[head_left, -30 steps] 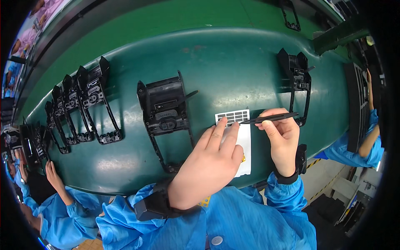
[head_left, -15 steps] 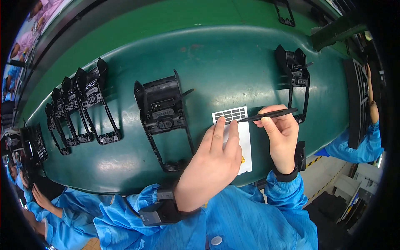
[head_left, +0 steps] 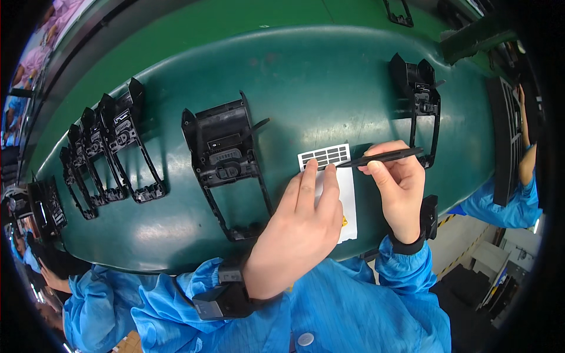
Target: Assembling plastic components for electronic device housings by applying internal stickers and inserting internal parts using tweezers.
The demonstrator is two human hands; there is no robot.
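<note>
A white backing sheet [head_left: 348, 206] carries rows of small dark rectangular stickers. My left hand [head_left: 299, 226] lies across it with the fingers stretched out, two fingertips pressing at the lowest sticker row. My right hand [head_left: 402, 188] pinches black tweezers [head_left: 391, 156] between thumb and fingers. Their tip points left and meets the sheet beside my left fingertips; whether it grips a sticker is too small to tell. Left of the sheet lies a black plastic frame [head_left: 226, 159] with a wide panel and an open lower part.
On the green table mat [head_left: 306, 76], several similar black frames [head_left: 125, 135] stand in a row at the left. Another frame [head_left: 422, 103] lies beyond my right hand. A black slotted rack [head_left: 505, 141] stands at the right edge, near another person's arm [head_left: 525, 167].
The whole view has shifted slightly, moving the frames on the left a little left and up in the picture. Both hands and the tweezers keep nearly the same pose on the sheet.
</note>
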